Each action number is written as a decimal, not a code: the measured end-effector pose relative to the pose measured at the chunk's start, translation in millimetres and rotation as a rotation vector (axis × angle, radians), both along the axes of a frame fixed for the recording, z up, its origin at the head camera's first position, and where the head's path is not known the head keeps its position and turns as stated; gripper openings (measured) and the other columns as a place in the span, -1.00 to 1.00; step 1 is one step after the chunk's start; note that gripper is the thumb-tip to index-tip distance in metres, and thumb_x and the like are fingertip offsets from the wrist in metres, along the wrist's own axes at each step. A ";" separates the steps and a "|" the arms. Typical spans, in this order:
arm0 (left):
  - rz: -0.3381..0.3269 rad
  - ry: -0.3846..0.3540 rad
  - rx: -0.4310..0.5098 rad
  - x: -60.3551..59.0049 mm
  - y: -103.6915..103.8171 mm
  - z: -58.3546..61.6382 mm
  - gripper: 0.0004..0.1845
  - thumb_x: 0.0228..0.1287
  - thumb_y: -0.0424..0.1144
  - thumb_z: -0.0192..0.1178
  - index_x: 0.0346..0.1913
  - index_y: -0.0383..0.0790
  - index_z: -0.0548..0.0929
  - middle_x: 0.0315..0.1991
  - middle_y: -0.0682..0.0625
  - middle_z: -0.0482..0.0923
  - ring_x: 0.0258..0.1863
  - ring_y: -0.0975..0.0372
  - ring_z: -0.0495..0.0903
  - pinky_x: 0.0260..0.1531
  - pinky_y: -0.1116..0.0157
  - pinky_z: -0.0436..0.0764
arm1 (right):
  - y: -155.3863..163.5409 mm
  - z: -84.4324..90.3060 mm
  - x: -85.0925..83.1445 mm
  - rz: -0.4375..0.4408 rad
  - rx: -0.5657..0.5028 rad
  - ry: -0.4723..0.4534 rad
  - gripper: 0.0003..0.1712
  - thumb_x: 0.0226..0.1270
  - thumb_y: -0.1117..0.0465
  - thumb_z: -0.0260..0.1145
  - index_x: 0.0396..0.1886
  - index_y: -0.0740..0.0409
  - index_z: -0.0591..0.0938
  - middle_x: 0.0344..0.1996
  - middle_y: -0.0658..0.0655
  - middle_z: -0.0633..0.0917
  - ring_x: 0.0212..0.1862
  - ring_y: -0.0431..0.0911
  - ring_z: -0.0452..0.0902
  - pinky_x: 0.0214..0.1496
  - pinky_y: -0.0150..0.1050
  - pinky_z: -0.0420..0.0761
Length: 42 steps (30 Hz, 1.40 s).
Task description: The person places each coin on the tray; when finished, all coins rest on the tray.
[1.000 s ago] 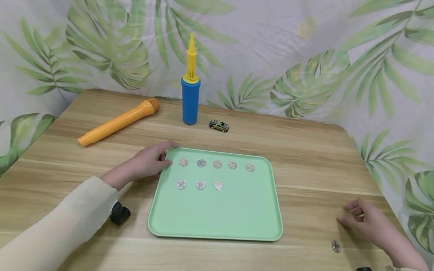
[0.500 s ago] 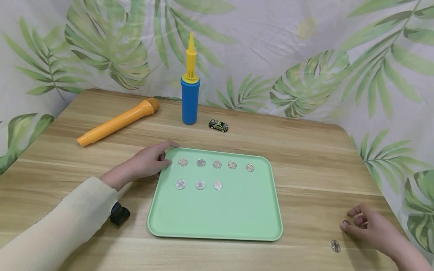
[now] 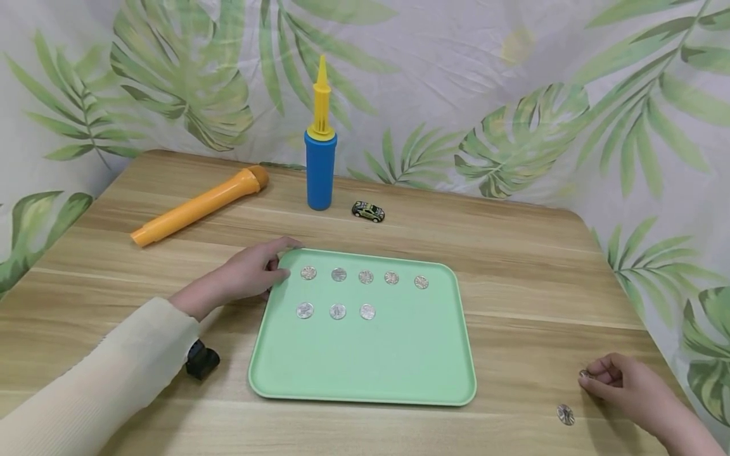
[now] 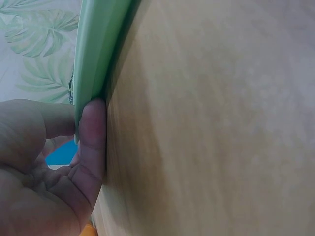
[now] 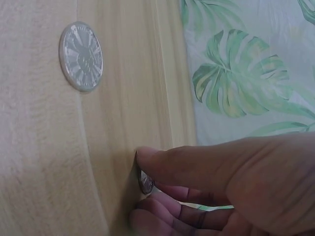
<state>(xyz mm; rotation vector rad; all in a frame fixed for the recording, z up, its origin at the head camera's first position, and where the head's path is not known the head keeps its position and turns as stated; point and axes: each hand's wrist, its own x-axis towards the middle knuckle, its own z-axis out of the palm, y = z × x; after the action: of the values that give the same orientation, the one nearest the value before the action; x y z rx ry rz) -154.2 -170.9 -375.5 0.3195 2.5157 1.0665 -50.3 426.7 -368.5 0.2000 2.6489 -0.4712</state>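
The coin (image 3: 584, 374) you are after sits on the wooden table (image 3: 530, 266) at about four o'clock from the green tray (image 3: 399, 361), well apart from its rim and close to the table's right edge. Your right hand (image 3: 624, 386) has its thumb and curled fingers closed around it; the right wrist view shows the coin (image 5: 145, 183) pinched between thumb and fingertips right at the table surface, though whether it has left the wood is hard to tell from that angle. A second loose coin (image 3: 565, 414) lies flat on the table just beside that hand, at about seven o'clock from it.

Your left hand (image 3: 248, 272) is at the tray's ten o'clock corner, fingers curled over the rim; the left wrist view shows the thumb (image 4: 91, 142) pressed against the tray's edge (image 4: 96, 54), so that hand is grasping the tray.

On the tray lie eight coins: a far row of five (image 3: 365, 277) and a nearer row of three (image 3: 338, 311) below its left end.

Beyond the tray at twelve o'clock a blue and yellow hand pump (image 3: 320, 152) stands upright, with a small toy car (image 3: 367, 211) near its base. At ten o'clock an orange tube (image 3: 196, 208) lies on its side.
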 end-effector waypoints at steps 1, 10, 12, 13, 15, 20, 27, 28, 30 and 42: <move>0.000 -0.001 -0.001 0.0 0.3 -0.1 -0.39 0.56 -0.37 0.12 0.58 -0.15 0.29 -0.35 -0.11 0.45 -0.44 0.15 0.50 -0.42 0.24 0.68 | -0.2 0.0 0.4 0.001 -0.004 -0.001 -0.54 0.52 0.07 0.36 -0.03 0.46 0.61 -0.20 0.12 0.74 -0.19 -0.16 0.59 -0.30 -0.44 0.54; 0.007 -0.012 -0.007 0.4 0.9 -1.2 -0.41 0.55 -0.39 0.10 0.57 -0.12 0.31 -0.34 -0.12 0.46 -0.43 0.14 0.51 -0.39 0.25 0.69 | 3.6 -2.9 1.5 -0.009 -0.016 0.005 -0.55 0.54 0.03 0.34 -0.05 0.43 0.61 -0.19 0.11 0.72 -0.21 -0.20 0.56 -0.29 -0.44 0.54; 0.008 -0.011 -0.006 0.3 1.0 -1.5 -0.41 0.55 -0.39 0.10 0.57 -0.11 0.31 -0.34 -0.12 0.46 -0.44 0.14 0.51 -0.40 0.25 0.69 | 5.5 -4.3 1.5 -0.005 -0.014 0.013 -0.54 0.54 0.01 0.33 -0.05 0.41 0.61 -0.19 0.10 0.72 -0.21 -0.22 0.55 -0.29 -0.44 0.54; 0.008 -0.011 -0.006 0.3 1.3 -1.6 -0.41 0.55 -0.38 0.10 0.57 -0.11 0.31 -0.34 -0.12 0.46 -0.44 0.14 0.51 -0.40 0.25 0.68 | 6.6 -4.8 1.5 -0.004 -0.013 0.017 -0.53 0.54 -0.01 0.33 -0.05 0.40 0.61 -0.19 0.10 0.72 -0.22 -0.23 0.54 -0.29 -0.44 0.54; 0.009 -0.013 -0.005 0.4 1.3 -1.8 -0.41 0.55 -0.38 0.11 0.57 -0.10 0.31 -0.34 -0.12 0.45 -0.44 0.14 0.52 -0.40 0.25 0.69 | 8.0 -5.8 1.7 0.002 -0.003 0.034 -0.54 0.55 -0.02 0.32 -0.06 0.37 0.60 -0.19 0.08 0.71 -0.26 -0.29 0.51 -0.29 -0.44 0.52; 0.012 -0.018 -0.006 1.0 0.4 -1.8 -0.40 0.55 -0.38 0.11 0.57 -0.10 0.31 -0.34 -0.12 0.46 -0.43 0.14 0.52 -0.39 0.25 0.69 | 5.9 -7.6 4.0 0.011 -0.054 0.071 -0.62 0.57 0.09 0.31 -0.06 0.39 0.53 -0.32 0.04 0.69 -0.39 -0.33 0.50 -0.36 -0.40 0.59; 0.006 -0.008 -0.016 -0.2 0.2 -3.1 -0.41 0.55 -0.37 0.11 0.57 -0.10 0.31 -0.34 -0.13 0.48 -0.43 0.13 0.52 -0.41 0.25 0.64 | -10.4 -5.9 0.7 -0.002 -0.198 0.176 -0.73 0.55 0.29 0.29 -0.04 0.44 0.47 -0.41 0.05 0.69 -0.45 -0.29 0.61 -0.36 -0.36 0.71; 0.005 -0.007 -0.015 -0.4 0.3 -3.2 -0.41 0.55 -0.37 0.10 0.57 -0.10 0.31 -0.34 -0.13 0.48 -0.43 0.13 0.52 -0.41 0.25 0.64 | -13.5 -6.2 -0.8 0.008 -0.219 0.213 -0.74 0.54 0.30 0.30 -0.05 0.44 0.48 -0.41 0.05 0.70 -0.45 -0.29 0.63 -0.36 -0.36 0.72; 0.005 -0.006 -0.014 -0.7 0.3 -3.1 -0.41 0.55 -0.38 0.10 0.57 -0.11 0.31 -0.34 -0.13 0.48 -0.43 0.13 0.52 -0.41 0.25 0.65 | -20.1 -7.3 -4.7 0.030 -0.267 0.277 -0.75 0.52 0.31 0.31 -0.05 0.45 0.49 -0.40 0.04 0.72 -0.43 -0.29 0.66 -0.35 -0.36 0.75; 0.006 -0.001 -0.002 0.2 0.9 -0.8 -0.40 0.55 -0.36 0.13 0.57 -0.13 0.30 -0.35 -0.11 0.45 -0.39 0.14 0.50 -0.43 0.26 0.67 | -93.1 -0.7 -44.5 0.142 -0.667 0.344 -0.74 0.47 0.36 0.34 -0.01 0.47 0.52 -0.29 0.06 0.76 -0.32 -0.16 0.75 -0.26 -0.28 0.81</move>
<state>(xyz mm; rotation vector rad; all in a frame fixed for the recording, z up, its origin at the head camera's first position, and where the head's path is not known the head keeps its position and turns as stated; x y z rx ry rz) -154.0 -170.0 -376.3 0.3109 2.5178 1.0663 -94.8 333.6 -369.2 -0.2973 2.6200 -1.3965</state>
